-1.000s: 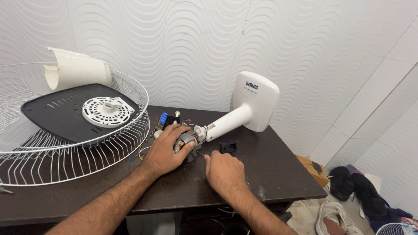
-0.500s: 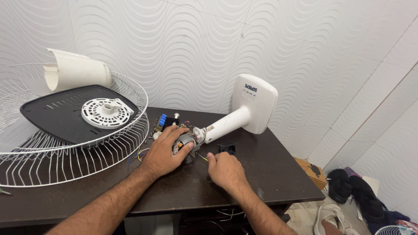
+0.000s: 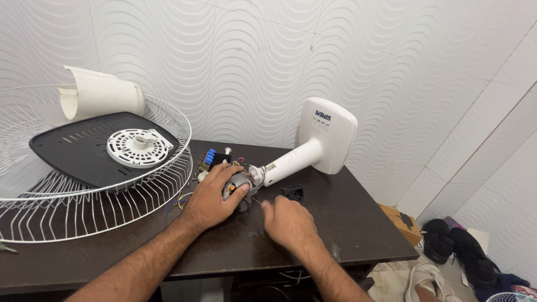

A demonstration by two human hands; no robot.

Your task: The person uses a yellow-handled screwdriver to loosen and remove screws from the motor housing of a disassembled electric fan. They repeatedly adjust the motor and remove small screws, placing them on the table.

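While the left hand (image 3: 210, 201) wraps the bare fan motor (image 3: 238, 184) on the dark bench (image 3: 347, 235), beside the white neck (image 3: 291, 162), the right hand (image 3: 288, 223) rests curled and empty just right of it; likely heavy, rigid, best gripped by its metal body, clear of the fragile wires (image 3: 182, 201).

We count two hands, left (image 3: 210, 201) and right (image 3: 288, 222), one fan motor (image 3: 238, 183), one wire guard (image 3: 95, 193), one white stand (image 3: 319, 142), two shoes (image 3: 453, 240).

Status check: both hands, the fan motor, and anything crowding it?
Left hand grips the fan motor. Right hand at its shaft end, fingers curled. Wire guard and white stand arm close alongside.
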